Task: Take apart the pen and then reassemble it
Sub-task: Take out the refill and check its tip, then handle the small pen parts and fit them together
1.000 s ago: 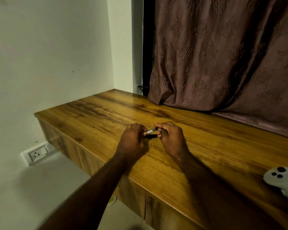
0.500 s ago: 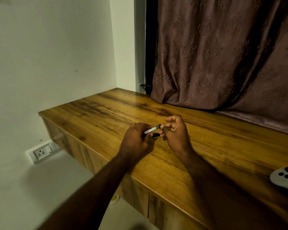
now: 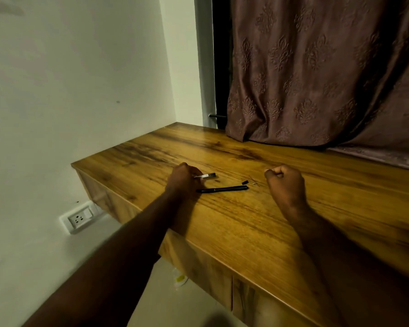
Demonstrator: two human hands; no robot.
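Note:
My left hand [image 3: 182, 178] grips a short pen section [image 3: 206, 176], silver with a black end, that sticks out to the right just above the wooden desk [image 3: 234, 223]. A long black pen barrel [image 3: 222, 189] lies flat on the desk between my hands. Near its right end rest a small black tip piece [image 3: 245, 182] and a tiny thin part [image 3: 254, 182]. To the right, my right hand [image 3: 285, 185] is curled into a loose fist apart from all the parts; whether it holds anything is hidden.
The desk's left end meets a white wall with a socket plate [image 3: 79, 217] below. A brown patterned curtain [image 3: 316, 74] hangs over the back of the desk. The front edge runs diagonally toward the lower right.
Both hands were together on the pen section. Now my right hand has let go and moved right, and the barrel and small parts show on the desk. The view shifted left.

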